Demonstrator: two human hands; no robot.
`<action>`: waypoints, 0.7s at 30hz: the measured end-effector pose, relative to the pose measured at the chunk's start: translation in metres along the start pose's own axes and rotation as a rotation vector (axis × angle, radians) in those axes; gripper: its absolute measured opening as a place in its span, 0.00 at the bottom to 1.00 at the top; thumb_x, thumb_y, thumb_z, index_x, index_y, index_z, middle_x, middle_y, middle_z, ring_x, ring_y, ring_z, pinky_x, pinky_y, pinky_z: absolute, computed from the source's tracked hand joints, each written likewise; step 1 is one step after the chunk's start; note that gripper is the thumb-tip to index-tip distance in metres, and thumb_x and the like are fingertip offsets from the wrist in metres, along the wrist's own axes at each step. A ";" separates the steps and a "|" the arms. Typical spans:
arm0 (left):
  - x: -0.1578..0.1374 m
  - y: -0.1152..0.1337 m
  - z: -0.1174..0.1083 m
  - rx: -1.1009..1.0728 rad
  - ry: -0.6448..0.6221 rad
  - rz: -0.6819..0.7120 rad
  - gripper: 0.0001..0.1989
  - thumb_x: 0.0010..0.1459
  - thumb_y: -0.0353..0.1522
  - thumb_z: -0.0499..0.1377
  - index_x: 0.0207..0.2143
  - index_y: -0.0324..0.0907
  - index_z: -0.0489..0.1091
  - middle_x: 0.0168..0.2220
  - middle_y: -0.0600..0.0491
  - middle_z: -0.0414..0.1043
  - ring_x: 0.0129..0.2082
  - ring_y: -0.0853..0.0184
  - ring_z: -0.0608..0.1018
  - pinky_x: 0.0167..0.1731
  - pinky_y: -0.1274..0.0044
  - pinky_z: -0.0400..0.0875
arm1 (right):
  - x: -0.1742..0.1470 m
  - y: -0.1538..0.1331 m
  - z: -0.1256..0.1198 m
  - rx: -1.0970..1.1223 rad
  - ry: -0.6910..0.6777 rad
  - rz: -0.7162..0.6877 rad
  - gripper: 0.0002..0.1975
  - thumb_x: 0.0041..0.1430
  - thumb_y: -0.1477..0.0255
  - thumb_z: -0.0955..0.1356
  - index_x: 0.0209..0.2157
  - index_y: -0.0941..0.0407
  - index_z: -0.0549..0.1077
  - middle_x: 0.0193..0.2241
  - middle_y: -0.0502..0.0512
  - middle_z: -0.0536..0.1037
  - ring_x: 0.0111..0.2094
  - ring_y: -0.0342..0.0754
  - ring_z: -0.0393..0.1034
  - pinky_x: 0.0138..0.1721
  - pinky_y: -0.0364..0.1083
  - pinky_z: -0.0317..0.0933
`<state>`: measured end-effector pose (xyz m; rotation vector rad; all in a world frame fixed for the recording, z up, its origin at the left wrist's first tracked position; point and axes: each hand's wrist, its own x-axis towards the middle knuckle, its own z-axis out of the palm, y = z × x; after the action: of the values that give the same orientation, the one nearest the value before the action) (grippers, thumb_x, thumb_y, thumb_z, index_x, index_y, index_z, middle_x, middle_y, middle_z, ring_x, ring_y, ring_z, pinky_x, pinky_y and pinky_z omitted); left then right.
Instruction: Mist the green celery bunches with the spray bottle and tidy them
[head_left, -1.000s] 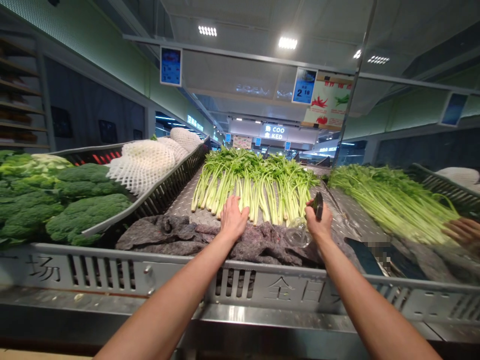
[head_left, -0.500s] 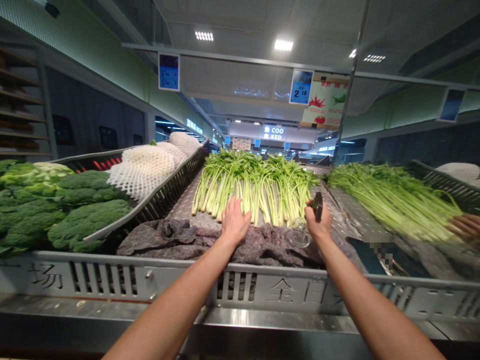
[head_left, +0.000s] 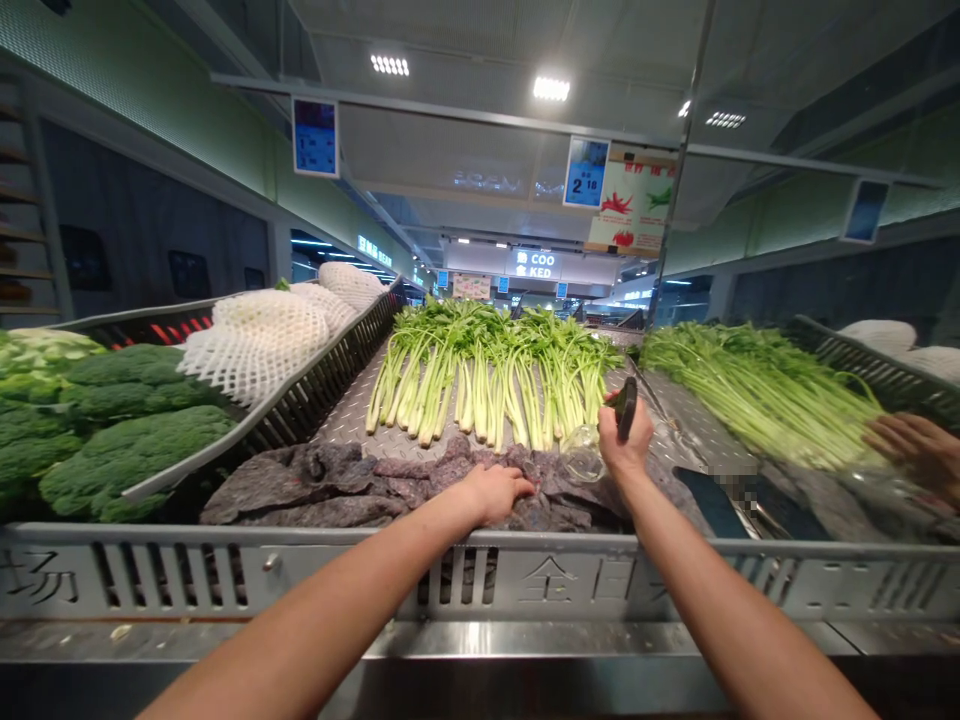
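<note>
My right hand (head_left: 627, 436) is closed around what looks like a spray bottle (head_left: 626, 408), with a dark top and a clear, rounded body to the lower left. It is held just off the front right of the celery. My left hand (head_left: 499, 492) lies low over a crumpled dark grey cloth (head_left: 300, 485), fingers extended to the right and loosely bent, holding nothing that I can see. Bunches of celery (head_left: 480, 380) lie side by side behind the cloth, leaves to the back and cut stalk ends towards me, on a textured metal surface.
Broccoli (head_left: 139, 440) and vegetables in white foam netting (head_left: 255, 340) fill the left side, beyond a black slatted divider (head_left: 322, 375). A grey slotted front rail (head_left: 360, 565) runs across. On the right, a mirror (head_left: 750, 290) reflects celery and a hand; a dark flat object (head_left: 712, 500) lies nearby.
My left hand has left the celery stalks and come down and right onto the cloth. The right hand keeps its hold. The whole view has shifted slightly, moving the shelf leftward.
</note>
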<state>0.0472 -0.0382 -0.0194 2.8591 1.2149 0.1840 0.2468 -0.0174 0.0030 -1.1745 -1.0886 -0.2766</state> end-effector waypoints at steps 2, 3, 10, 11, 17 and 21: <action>0.002 -0.001 -0.001 0.104 0.055 -0.031 0.14 0.45 0.34 0.58 0.38 0.47 0.69 0.44 0.49 0.68 0.46 0.57 0.68 0.44 0.65 0.59 | -0.001 0.000 0.001 -0.040 -0.086 -0.044 0.15 0.40 0.67 0.60 0.32 0.57 0.67 0.26 0.52 0.70 0.26 0.47 0.62 0.32 0.46 0.56; 0.002 -0.003 -0.002 0.118 0.086 -0.038 0.11 0.45 0.33 0.58 0.35 0.46 0.70 0.41 0.49 0.69 0.44 0.58 0.69 0.43 0.66 0.60 | -0.002 0.001 0.002 -0.063 -0.138 -0.063 0.15 0.40 0.67 0.60 0.31 0.57 0.67 0.24 0.52 0.70 0.24 0.46 0.61 0.31 0.46 0.56; -0.003 -0.019 -0.006 0.007 0.458 -0.139 0.11 0.50 0.34 0.51 0.31 0.47 0.72 0.37 0.53 0.68 0.39 0.65 0.70 0.38 0.75 0.64 | -0.001 0.001 0.002 -0.299 -0.159 -0.169 0.13 0.38 0.68 0.60 0.30 0.57 0.65 0.24 0.54 0.68 0.27 0.48 0.60 0.32 0.48 0.54; -0.003 -0.019 -0.007 -0.011 0.452 -0.171 0.11 0.50 0.34 0.50 0.32 0.47 0.72 0.37 0.53 0.68 0.38 0.65 0.71 0.37 0.75 0.64 | 0.001 0.000 0.000 -0.300 -0.109 -0.149 0.14 0.38 0.68 0.60 0.30 0.57 0.65 0.25 0.54 0.68 0.28 0.49 0.61 0.33 0.48 0.54; 0.012 0.000 -0.015 -0.278 0.320 -0.092 0.18 0.44 0.33 0.53 0.41 0.46 0.68 0.43 0.54 0.70 0.42 0.65 0.71 0.41 0.77 0.64 | 0.016 -0.015 -0.006 -0.041 0.077 -0.039 0.15 0.39 0.69 0.60 0.33 0.57 0.66 0.27 0.53 0.71 0.27 0.47 0.64 0.34 0.46 0.56; 0.035 0.031 -0.011 -0.091 0.197 0.005 0.26 0.41 0.43 0.56 0.44 0.43 0.65 0.44 0.48 0.69 0.43 0.58 0.71 0.42 0.68 0.64 | 0.027 -0.034 -0.002 0.102 0.136 -0.086 0.16 0.40 0.69 0.60 0.34 0.57 0.66 0.30 0.53 0.71 0.30 0.47 0.65 0.36 0.45 0.57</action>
<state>0.0921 -0.0348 -0.0030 2.8201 1.1941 0.5187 0.2377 -0.0239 0.0452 -1.0054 -1.0231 -0.3585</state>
